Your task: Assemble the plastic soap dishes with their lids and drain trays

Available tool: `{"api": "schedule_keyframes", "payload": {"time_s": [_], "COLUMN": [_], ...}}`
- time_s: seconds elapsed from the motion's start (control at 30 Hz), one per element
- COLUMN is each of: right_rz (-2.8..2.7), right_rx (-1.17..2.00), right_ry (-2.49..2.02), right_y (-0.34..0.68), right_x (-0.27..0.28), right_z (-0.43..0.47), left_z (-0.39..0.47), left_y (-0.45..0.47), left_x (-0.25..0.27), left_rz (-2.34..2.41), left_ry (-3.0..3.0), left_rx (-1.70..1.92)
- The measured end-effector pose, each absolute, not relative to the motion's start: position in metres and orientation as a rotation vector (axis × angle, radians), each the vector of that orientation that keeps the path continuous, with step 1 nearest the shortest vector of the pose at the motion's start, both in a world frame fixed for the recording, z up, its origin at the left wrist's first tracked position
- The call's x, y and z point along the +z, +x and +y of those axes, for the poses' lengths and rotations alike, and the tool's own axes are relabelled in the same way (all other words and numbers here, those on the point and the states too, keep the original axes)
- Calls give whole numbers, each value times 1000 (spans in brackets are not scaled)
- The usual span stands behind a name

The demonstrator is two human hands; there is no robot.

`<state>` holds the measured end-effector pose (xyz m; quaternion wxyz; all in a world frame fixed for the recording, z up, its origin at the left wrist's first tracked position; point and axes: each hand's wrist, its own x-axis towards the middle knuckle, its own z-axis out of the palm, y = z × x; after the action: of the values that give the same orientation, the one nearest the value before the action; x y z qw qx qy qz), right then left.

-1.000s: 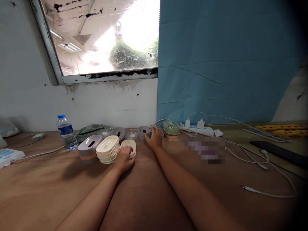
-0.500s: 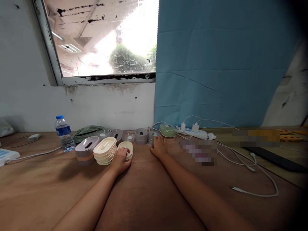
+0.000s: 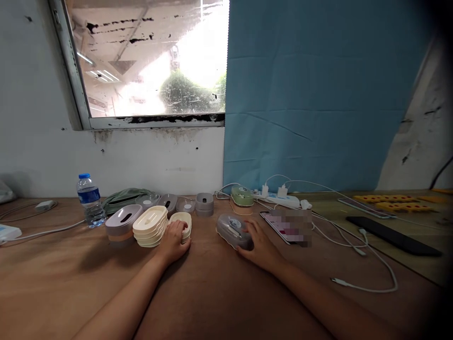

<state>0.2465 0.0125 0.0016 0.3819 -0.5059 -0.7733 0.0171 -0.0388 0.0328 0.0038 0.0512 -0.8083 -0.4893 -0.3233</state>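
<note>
My right hand grips the right end of a small grey oval box with a clear lid, thumb at the near side and fingers over the far side. The box lies on the brown tabletop. My left hand curls its fingers over the rim of a cream oval plastic tray. Just left of that hand stands a stack of cream trays. Beside the stack is a lilac-topped oval box with an orange band and a slot in its top.
Behind are grey boxes and a green-lidded box. A water bottle stands left, before a green cloth bag. On the right lie a phone, white cables, a power strip and a black slab.
My right hand has drawn the grey clear-lidded box from the back row towards me. My left hand stays at the cream tray. The view has shifted slightly.
</note>
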Motion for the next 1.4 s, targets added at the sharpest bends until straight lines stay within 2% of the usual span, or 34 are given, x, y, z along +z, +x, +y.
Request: {"api": "schedule_keyframes", "payload": {"time_s": [0.2,0.37,0.6,0.73,0.9,1.1,1.27,1.4], "right_rz": [-1952,-2091,-2016,-1828,-1575,-1419,-1270,-1214], "right_rx": [450,671,775,936,1056,1042,1116,1099], "right_ry": [-1255,-947,-703,-600,-619,-794,-809,-805], "right_y": [255,248,245,244,245,244,241,240], "right_x": [17,19,9,3,2,12,14,16], "right_z": [-12,-19,-20,-13,-6,-9,-10,-8], "left_z": [5,-12,-9,-9,-6,-1,-6,-6], "left_y": [-14,2,-6,-10,-10,-12,-19,-19], "left_x": [14,15,16,20,17,11,26,30], "left_rz": [-1153,-979,-920,-839,-748,-460,-74,-175], "left_ry": [-2769,-3053,-3229,-3283,-3148,-2633,-2290,-2206], "left_rx": [-1067,-1060,-1051,-1006,-1074,-1345,-703,-574]}}
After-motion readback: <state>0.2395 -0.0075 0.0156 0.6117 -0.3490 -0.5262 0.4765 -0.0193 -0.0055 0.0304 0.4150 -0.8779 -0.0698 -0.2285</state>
